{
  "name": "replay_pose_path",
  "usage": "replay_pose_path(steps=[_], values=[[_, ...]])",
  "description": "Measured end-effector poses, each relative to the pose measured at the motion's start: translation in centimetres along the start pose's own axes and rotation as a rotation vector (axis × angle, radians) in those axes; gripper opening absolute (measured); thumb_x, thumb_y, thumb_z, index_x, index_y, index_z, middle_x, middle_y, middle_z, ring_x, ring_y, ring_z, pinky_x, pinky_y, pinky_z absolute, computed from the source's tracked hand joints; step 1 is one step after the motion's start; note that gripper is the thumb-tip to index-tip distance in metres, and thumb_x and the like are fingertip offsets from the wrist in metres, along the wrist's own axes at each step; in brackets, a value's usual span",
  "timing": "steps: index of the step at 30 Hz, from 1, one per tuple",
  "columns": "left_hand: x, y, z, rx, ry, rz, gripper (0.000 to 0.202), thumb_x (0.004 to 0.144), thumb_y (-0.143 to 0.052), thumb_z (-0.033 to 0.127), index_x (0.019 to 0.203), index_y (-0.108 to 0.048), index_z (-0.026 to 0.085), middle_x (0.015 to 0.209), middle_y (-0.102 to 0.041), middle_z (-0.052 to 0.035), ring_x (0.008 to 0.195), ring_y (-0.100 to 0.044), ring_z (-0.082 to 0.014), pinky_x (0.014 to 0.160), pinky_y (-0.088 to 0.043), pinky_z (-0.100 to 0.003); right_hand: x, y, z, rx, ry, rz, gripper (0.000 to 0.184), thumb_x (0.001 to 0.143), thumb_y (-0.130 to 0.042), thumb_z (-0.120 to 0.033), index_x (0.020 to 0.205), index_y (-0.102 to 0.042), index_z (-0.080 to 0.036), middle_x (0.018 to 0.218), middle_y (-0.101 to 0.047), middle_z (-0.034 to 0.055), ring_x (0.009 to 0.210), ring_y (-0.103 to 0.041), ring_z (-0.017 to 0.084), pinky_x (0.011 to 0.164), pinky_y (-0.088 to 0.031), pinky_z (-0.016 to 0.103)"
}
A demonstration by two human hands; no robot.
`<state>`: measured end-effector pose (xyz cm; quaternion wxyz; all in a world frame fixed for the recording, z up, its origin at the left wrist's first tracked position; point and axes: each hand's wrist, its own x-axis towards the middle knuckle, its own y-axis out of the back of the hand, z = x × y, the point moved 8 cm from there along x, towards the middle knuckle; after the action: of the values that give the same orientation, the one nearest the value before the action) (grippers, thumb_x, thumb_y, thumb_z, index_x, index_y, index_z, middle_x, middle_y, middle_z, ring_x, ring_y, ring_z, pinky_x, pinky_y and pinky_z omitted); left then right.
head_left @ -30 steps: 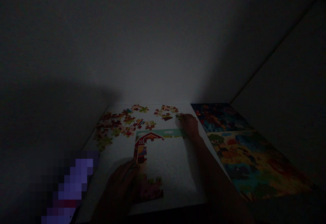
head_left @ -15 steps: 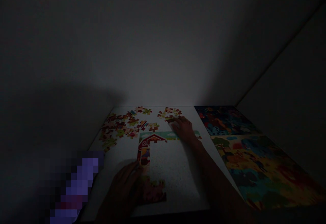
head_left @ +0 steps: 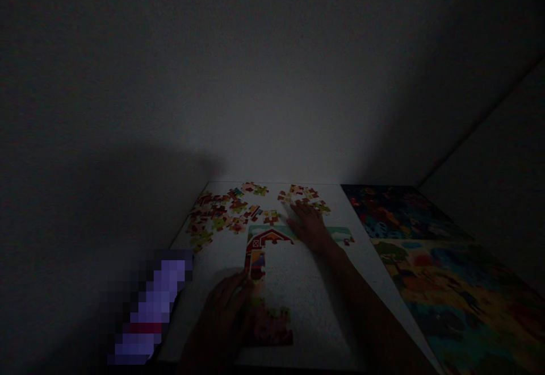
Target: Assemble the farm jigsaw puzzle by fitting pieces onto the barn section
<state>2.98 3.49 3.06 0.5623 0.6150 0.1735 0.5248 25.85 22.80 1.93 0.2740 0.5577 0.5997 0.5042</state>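
Observation:
A partly assembled puzzle [head_left: 266, 261] with a red barn lies on a white board [head_left: 298, 295] in dim light. Its left column and top strip are joined. My left hand [head_left: 223, 318] rests flat on the lower left part of that column, fingers spread. My right hand [head_left: 309, 224] reaches across the board to the top strip, fingers stretched out over loose pieces [head_left: 304, 196] just behind it. I cannot make out anything held in it. Several more loose pieces [head_left: 221, 213] are scattered at the far left of the board.
Two finished colourful puzzles [head_left: 447, 267] lie side by side to the right of the board. A blurred purple object [head_left: 151, 307] sits at the board's left edge. A plain wall rises right behind the board; the room is very dark.
My right hand has slid left from the top strip's right end toward its middle. The view has shifted, so everything sits further right. My left hand stays on the column.

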Motion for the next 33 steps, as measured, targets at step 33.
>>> replay_pose_path(steps=[33], values=[[-0.1, -0.3, -0.2, -0.022, 0.015, -0.017, 0.040, 0.096, -0.051, 0.031, 0.135, -0.057, 0.027, 0.138, -0.061, -0.0060, 0.125, -0.057, -0.0230, 0.099, -0.055, -0.039, 0.7, 0.9, 3.6, -0.048, -0.138, 0.036, 0.039, 0.097, -0.042, -0.028, 0.129, -0.063, -0.026, 0.134, -0.062, 0.0073, 0.126, -0.052, 0.024, 0.106, -0.037, 0.040]])
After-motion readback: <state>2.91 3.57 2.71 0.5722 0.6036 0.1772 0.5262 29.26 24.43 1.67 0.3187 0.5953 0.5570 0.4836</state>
